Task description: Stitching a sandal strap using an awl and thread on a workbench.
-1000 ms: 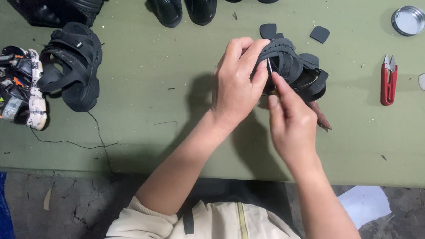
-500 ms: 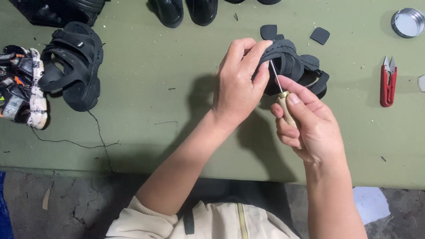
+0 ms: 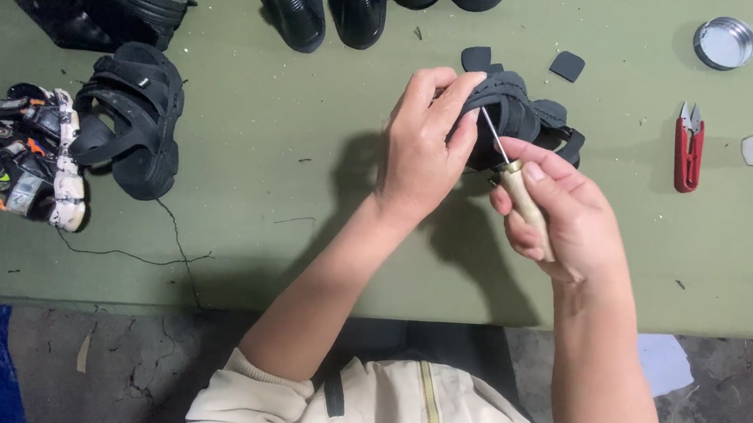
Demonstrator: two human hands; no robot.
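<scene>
Hands work close together over a green surface (image 3: 291, 189), just above its middle. The left hand (image 3: 422, 149) closes around a black strapped sandal (image 3: 522, 116), with the fingers (image 3: 454, 90) curled over the top strap, so the sandal is steady and tilted toward the person. The right hand (image 3: 559, 210) grips an awl (image 3: 517, 190) by its pale wooden handle; the fingers wrap it fully and the thumb presses near the metal end, which seems to give control of the thin point. The metal shaft goes up to the strap, just beside the left thumb; whether the tip is inside the material I cannot tell.

Two small black cut pieces (image 3: 566, 66) lie just behind the sandal. Red thread snips (image 3: 687, 148) lie to the right, well apart, with a round metal tin lid (image 3: 724, 43) beyond them. On the left side rest another black sandal (image 3: 134, 118) and a multicoloured shoe (image 3: 27, 155), touching each other. Several dark shoes (image 3: 319, 3) stand along the far edge. A loose black thread (image 3: 165, 242) lies near the front edge.
</scene>
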